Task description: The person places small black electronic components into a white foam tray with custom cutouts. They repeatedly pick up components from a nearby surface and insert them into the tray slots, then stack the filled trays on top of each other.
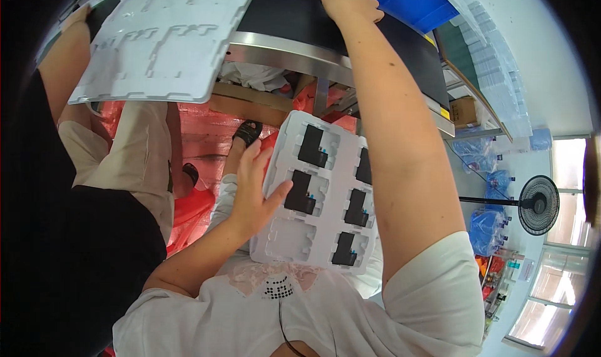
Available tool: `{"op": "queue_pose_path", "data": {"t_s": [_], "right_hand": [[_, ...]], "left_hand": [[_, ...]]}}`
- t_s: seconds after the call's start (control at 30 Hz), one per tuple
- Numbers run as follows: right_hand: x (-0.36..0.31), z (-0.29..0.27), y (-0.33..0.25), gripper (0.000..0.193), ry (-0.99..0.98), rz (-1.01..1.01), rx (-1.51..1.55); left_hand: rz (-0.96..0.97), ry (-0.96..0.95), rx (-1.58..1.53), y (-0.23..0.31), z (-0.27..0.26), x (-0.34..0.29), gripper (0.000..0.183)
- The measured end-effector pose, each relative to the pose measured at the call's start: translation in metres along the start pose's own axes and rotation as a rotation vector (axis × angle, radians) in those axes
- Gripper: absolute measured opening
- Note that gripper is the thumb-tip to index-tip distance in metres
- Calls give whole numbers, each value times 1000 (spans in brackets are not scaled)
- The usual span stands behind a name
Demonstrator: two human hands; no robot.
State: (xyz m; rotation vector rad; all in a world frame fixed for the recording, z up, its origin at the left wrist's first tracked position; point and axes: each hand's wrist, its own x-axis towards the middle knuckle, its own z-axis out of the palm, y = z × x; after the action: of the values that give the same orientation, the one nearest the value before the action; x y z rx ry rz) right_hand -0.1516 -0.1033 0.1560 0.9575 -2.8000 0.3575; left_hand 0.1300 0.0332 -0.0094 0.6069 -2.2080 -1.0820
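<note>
Lengthwise outward, the loaded tray (327,220)

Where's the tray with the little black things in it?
In the head view, the tray is near the middle, in front of the person's white top, between their left hand and right arm.

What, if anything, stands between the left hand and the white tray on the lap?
Nothing visible: the left hand is at the tray's left edge, its thumb over the tray. Only the right arm overlaps the tray's upper right side in this view, hiding part of it.
</note>
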Motion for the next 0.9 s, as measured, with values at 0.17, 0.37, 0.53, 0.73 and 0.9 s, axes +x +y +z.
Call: {"op": "queue_pose_path", "data": {"t_s": [0.17,0.37,0.53,0.73,0.9], "right_hand": [[32,33,40,59,211,125,32],[-63,-11,106,37,296,-72,1139],[-216,-58,150,29,-302,-153,1036],[-335,1,156,32,-815,-235,853],[-382,14,150,37,-101,-576,522]], "left_hand": [[-270,358,-729,-7,-31,22,60],[-284,590,-1185,15,-90,98,46],[-387,743,-1259,-2,-87,123,33],[-495,686,-1109,24,-61,99,32],[-466,562,-1002,47,-66,71,38]]}}
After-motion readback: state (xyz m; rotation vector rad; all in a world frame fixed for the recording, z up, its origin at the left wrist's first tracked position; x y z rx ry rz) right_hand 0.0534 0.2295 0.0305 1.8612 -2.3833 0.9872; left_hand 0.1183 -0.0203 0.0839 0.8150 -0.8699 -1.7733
